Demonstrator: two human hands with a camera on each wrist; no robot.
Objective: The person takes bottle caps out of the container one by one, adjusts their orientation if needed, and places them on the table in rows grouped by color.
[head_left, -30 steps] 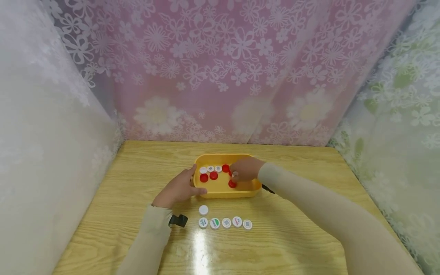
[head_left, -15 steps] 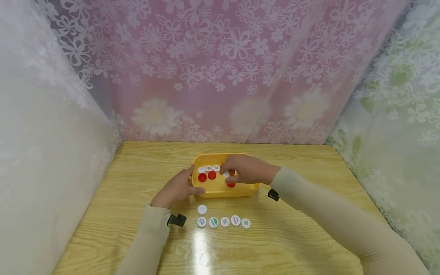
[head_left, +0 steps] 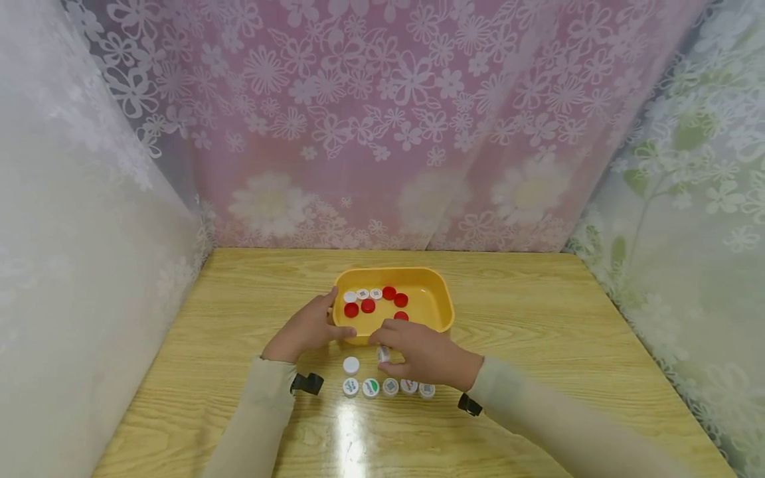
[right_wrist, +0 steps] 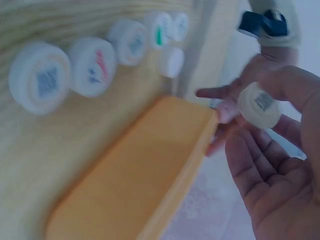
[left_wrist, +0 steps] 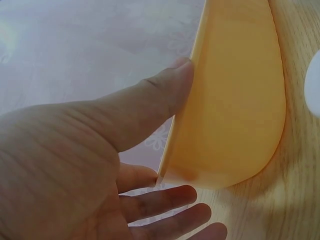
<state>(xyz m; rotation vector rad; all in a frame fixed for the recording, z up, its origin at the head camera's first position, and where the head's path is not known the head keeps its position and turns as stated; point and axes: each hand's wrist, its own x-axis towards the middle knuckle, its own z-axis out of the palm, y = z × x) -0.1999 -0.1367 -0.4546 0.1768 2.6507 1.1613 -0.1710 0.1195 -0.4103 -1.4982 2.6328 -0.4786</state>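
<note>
Head: right hand [head_left: 425, 355] pinches a white cap [head_left: 383, 355] between the yellow tray [head_left: 429, 313] and a row of white caps [head_left: 370, 388]; left wrist: left hand [left_wrist: 105, 145] loosely spread, thumb and index touching tray rim; right wrist: pinched cap shows a dark square print

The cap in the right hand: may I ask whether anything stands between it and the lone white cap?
Nothing visible: the head view shows only bare table between the held cap and the lone white cap.
</note>
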